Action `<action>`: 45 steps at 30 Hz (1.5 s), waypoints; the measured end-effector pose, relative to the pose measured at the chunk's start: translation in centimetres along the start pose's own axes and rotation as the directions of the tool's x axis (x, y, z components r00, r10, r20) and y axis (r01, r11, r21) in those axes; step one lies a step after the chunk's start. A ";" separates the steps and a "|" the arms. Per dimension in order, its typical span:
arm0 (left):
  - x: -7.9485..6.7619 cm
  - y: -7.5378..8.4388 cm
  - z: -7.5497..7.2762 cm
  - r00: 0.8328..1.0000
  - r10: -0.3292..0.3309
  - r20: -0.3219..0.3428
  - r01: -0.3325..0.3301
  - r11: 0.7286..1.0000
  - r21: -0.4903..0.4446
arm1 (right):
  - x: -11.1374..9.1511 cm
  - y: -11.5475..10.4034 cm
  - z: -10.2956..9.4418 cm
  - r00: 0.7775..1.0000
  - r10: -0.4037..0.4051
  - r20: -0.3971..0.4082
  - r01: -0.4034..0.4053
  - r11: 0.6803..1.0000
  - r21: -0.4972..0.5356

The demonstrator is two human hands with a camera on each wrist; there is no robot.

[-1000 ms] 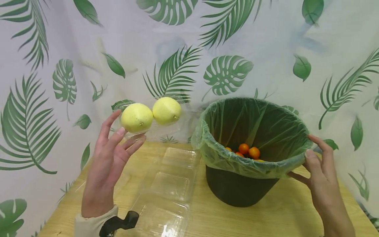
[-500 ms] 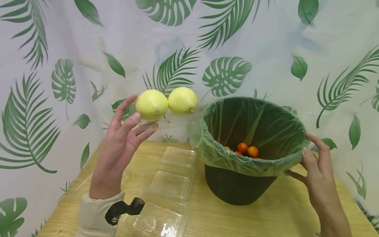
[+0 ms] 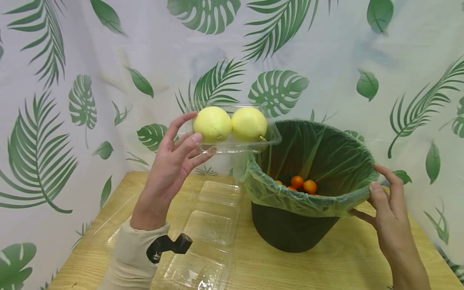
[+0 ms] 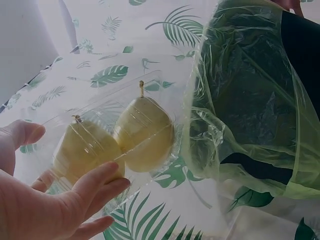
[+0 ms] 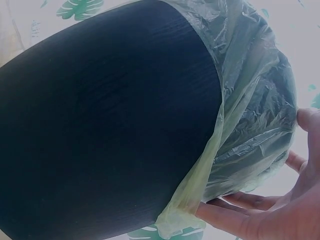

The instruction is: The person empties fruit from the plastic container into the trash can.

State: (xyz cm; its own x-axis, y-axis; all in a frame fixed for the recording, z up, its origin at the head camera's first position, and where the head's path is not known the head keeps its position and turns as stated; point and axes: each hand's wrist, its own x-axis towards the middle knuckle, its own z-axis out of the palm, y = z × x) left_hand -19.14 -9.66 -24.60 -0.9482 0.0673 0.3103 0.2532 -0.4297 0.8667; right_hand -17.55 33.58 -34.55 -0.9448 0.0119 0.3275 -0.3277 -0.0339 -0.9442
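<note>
My left hand (image 3: 170, 161) holds a clear plastic tray (image 3: 273, 137) by its left end, thumb in front and fingers behind. Two pale yellow pears (image 3: 213, 124) sit side by side in it; the left wrist view shows their stems (image 4: 141, 89). In the head view the tray's right end overlaps the left rim of a black bin (image 3: 290, 229). A thin green bag (image 3: 308, 203) lines the bin and folds over its rim. My right hand (image 3: 393, 205) grips the bin's right rim through the bag, thumb outside. Several small orange fruits (image 3: 297, 182) lie inside the bin.
Clear plastic trays (image 3: 210, 227) lie in a row on the wooden table (image 3: 268, 270), left of the bin. Another clear plastic piece (image 3: 116, 219) lies farther left, hard to make out. A leaf-patterned curtain (image 3: 152, 44) hangs behind.
My left hand has carried the tray of pears to the right and slightly up, bringing its end to the bin's rim. The right hand keeps its grip on the bin.
</note>
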 end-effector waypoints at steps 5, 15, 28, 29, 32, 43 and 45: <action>0.3 -0.6 0.6 1.000 0.015 0.007 -0.015 0.999 0.050 | -0.5 0.0 0.2 1.000 0.001 -0.009 -0.001 1.000 0.009; 0.5 -1.6 1.5 0.999 0.044 0.024 -0.047 0.987 0.153 | -1.1 -0.3 0.5 1.000 0.001 -0.018 -0.001 1.000 0.013; 1.0 -2.4 3.2 0.995 0.085 0.058 -0.097 0.959 0.267 | -1.1 -0.3 0.4 1.000 -0.006 -0.018 0.006 1.000 0.008; 1.0 -2.5 3.3 0.994 0.086 0.064 -0.101 0.956 0.276 | -1.1 -0.3 0.4 1.000 -0.006 -0.019 0.006 1.000 0.008; 1.0 -2.7 3.4 0.992 0.092 0.085 -0.113 0.951 0.289 | -1.0 -0.4 0.5 1.000 -0.006 -0.020 0.007 1.000 0.008; 0.9 -2.8 3.9 0.977 0.129 0.172 -0.182 0.922 0.343 | -1.0 -0.5 0.6 1.000 -0.001 -0.018 0.001 1.000 0.016; 0.9 -2.8 4.0 0.972 0.143 0.184 -0.203 0.909 0.364 | -0.9 -0.5 0.6 1.000 -0.001 -0.019 0.001 1.000 0.016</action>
State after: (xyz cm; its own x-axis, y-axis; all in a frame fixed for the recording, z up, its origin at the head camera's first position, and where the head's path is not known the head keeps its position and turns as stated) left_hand -19.96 -4.83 -25.18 -0.8506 0.1696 0.4977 0.4922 -0.0762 0.8672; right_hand -16.49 33.02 -34.35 -0.9444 0.0307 0.3274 -0.3286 -0.0500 -0.9432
